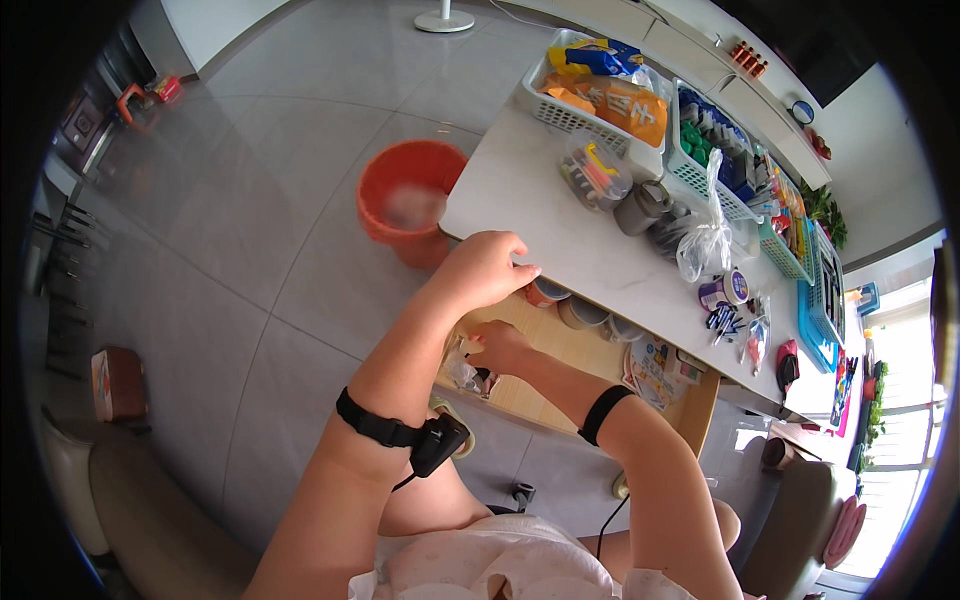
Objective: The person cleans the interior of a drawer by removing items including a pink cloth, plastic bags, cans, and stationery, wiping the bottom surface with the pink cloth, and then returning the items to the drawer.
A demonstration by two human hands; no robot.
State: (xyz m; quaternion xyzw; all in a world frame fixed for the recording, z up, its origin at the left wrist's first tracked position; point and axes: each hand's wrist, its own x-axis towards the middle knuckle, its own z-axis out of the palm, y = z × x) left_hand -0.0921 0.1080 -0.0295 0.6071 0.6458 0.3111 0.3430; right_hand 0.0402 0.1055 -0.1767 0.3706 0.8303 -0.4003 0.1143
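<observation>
My left hand (487,268) is at the near-left corner of the white tabletop (500,205), above the drawer's left end. Its thumb and forefinger are apart, with nothing visible between them. Below it, my right hand (500,348) reaches into the open wooden drawer (560,350) with its fingers curled at the left end. What those fingers hold, if anything, is hidden. Beside them lies a crumpled clear plastic bag (464,374) with small dark items. Round containers (580,313) stand along the drawer's far side, partly under the tabletop. Printed papers (655,375) lie at its right end.
An orange-red bin (400,200) stands on the floor left of the table. The tabletop carries plastic baskets (585,122) of packages, a clear tub (594,172), a grey canister (642,208), a tied plastic bag (706,240) and a purple-white tub (724,290). Chairs (150,510) flank me.
</observation>
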